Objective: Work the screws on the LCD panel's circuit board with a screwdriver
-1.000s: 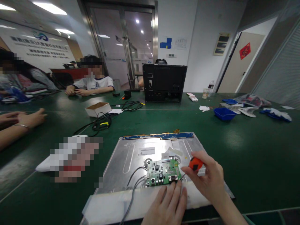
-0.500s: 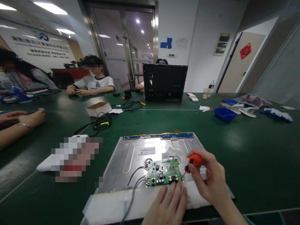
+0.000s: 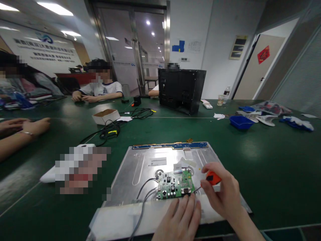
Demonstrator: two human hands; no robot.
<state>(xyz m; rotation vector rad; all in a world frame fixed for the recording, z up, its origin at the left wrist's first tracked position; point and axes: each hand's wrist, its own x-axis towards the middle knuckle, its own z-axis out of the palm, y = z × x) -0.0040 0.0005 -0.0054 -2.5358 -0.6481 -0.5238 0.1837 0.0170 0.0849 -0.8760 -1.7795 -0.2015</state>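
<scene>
My right hand (image 3: 224, 192) grips the orange and black handle of a screwdriver (image 3: 213, 178). The thin shaft slants down to the left, its tip at the lower right corner of a green circuit board (image 3: 175, 183). The board sits on the metal back of a display panel (image 3: 122, 182), with grey and black cables at its left side. Fingers stretched out, my left hand (image 3: 179, 219) lies on the white strip (image 3: 117, 217) along the panel's near edge, fingertips at the board's lower edge. Whether the screwdriver tip touches a screw is too small to tell.
Across the table stands a black monitor housing (image 3: 182, 90) with a person behind it. A white box (image 3: 105, 116) and coiled black cables (image 3: 109, 130) lie left of centre. At right are a blue tray (image 3: 241, 122) and gloves (image 3: 297, 123). Another person's hands (image 3: 35, 127) rest at far left.
My right hand has tipped the screwdriver handle lower and to the right, so the shaft lies flatter. The black monitor housing has turned and shifted right. My left hand stays put.
</scene>
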